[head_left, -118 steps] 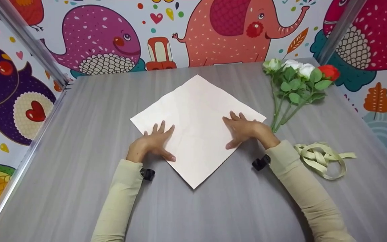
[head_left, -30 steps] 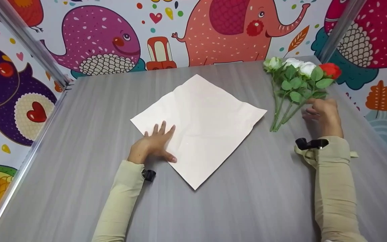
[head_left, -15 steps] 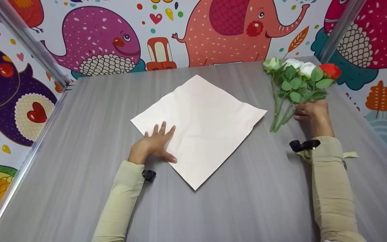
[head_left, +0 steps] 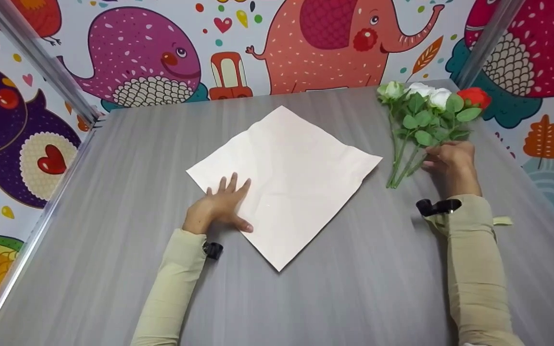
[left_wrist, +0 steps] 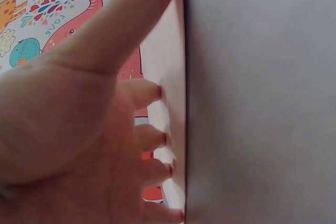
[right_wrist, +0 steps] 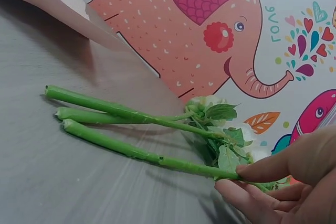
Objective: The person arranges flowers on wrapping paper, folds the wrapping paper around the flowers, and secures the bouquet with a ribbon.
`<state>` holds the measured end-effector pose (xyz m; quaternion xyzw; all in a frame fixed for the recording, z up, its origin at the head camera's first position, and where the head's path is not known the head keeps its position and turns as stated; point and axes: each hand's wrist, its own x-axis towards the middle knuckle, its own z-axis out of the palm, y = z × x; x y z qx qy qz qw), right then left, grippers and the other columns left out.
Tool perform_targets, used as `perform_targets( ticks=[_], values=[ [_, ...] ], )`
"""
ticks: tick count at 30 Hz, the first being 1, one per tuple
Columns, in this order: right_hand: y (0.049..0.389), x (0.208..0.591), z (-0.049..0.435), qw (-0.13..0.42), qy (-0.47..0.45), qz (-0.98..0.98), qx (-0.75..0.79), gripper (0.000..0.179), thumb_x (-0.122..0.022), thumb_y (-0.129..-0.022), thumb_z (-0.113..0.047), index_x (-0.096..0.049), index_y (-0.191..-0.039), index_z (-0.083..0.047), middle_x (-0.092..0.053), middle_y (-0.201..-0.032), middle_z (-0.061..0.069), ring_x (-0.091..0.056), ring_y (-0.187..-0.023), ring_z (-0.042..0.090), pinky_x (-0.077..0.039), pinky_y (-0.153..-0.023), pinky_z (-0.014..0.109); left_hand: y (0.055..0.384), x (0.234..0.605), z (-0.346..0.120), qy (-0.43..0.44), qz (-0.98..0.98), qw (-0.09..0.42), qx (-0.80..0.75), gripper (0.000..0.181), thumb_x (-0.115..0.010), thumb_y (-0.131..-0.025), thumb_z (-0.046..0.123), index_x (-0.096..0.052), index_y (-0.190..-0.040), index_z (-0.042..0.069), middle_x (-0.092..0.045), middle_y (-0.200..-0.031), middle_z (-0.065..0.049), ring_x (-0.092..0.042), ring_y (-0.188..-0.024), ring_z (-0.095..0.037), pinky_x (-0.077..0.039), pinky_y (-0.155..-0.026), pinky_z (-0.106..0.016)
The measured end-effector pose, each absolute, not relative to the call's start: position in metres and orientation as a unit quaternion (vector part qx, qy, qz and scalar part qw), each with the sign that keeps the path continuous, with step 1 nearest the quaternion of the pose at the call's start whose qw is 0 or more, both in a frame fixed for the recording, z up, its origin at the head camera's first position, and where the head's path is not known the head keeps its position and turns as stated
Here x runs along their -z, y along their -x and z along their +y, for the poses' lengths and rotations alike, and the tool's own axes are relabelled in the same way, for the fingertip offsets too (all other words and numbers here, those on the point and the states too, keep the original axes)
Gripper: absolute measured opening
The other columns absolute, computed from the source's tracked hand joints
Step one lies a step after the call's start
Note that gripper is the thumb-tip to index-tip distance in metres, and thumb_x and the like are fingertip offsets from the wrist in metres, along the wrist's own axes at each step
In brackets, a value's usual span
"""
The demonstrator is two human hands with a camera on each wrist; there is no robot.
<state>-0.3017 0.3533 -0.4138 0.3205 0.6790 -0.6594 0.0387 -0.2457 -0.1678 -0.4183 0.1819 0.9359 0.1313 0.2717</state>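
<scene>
A square sheet of pale pink paper lies cornerwise on the table. My left hand rests on its left part with fingers spread; in the left wrist view the fingertips press on the sheet and the thumb lies along its edge. To the right of the paper lies a bunch of long-stemmed flowers. My right hand pinches the green stem of a red rose between thumb and index finger, just below the leaves. Beside it are white roses and a pale green one.
A cream ribbon lies mostly hidden under my right forearm. The paper's right corner curls up off the grey table. A wall printed with cartoon animals stands behind the table, with metal posts at both back corners.
My right hand has left the paper, reached the flowers and taken hold of the red rose's stem, shifting its head slightly right. The paper's right corner has risen. My left hand stays put.
</scene>
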Motion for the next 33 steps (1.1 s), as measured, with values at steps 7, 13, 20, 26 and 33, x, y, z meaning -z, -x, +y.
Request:
perform_targets(
  ticks=[7, 13, 20, 26, 33],
  values=[
    [0.298, 0.410, 0.353, 0.023, -0.316, 0.665, 0.677, 0.076, -0.060, -0.095, 0.000, -0.022, -0.160, -0.007, -0.061, -0.072, -0.009, -0.069, -0.069, 0.007, -0.060, -0.072, 0.025, 0.245, 0.418, -0.168, -0.184, 0.935, 0.272, -0.131, 0.121, -0.083, -0.078, 0.047, -0.004, -0.162, 0.008, 0.014, -0.164, -0.030, 0.013, -0.150, -0.054, 0.000, -0.113, -0.079],
    [0.298, 0.406, 0.351, 0.017, -0.323, 0.659, 0.679, 0.076, -0.065, -0.093, -0.003, -0.028, -0.159, -0.014, -0.060, -0.111, -0.002, -0.070, -0.081, 0.006, -0.060, -0.074, 0.024, 0.246, 0.419, -0.168, -0.185, 0.936, 0.271, -0.126, 0.121, -0.082, -0.078, 0.048, -0.004, -0.162, 0.009, 0.013, -0.164, -0.030, 0.012, -0.151, -0.054, -0.001, -0.113, -0.078],
    [0.297, 0.402, 0.347, 0.010, -0.301, 0.677, 0.672, 0.072, -0.064, -0.094, -0.004, -0.031, -0.158, -0.014, -0.059, -0.123, 0.002, -0.069, -0.089, 0.007, -0.060, -0.073, 0.025, 0.247, 0.421, -0.166, -0.175, 0.937, 0.280, -0.117, 0.122, -0.083, -0.078, 0.048, -0.002, -0.162, 0.010, 0.015, -0.165, -0.028, 0.013, -0.151, -0.052, -0.001, -0.114, -0.077],
    [0.297, 0.395, 0.340, 0.014, -0.278, 0.709, 0.648, 0.069, -0.064, -0.095, -0.010, -0.033, -0.157, -0.012, -0.064, -0.106, -0.004, -0.068, -0.089, 0.007, -0.060, -0.072, 0.024, 0.248, 0.421, -0.165, -0.171, 0.938, 0.282, -0.108, 0.124, -0.083, -0.077, 0.049, -0.002, -0.162, 0.011, 0.015, -0.165, -0.027, 0.013, -0.152, -0.051, -0.002, -0.115, -0.077],
    [0.299, 0.388, 0.322, 0.017, -0.243, 0.748, 0.617, 0.070, -0.065, -0.096, -0.015, -0.032, -0.157, -0.010, -0.063, -0.114, -0.003, -0.067, -0.080, 0.001, -0.060, -0.074, 0.022, 0.248, 0.418, -0.165, -0.176, 0.938, 0.277, -0.109, 0.124, -0.083, -0.076, 0.050, -0.002, -0.162, 0.009, 0.014, -0.164, -0.029, 0.012, -0.151, -0.053, -0.003, -0.114, -0.078]
  ],
)
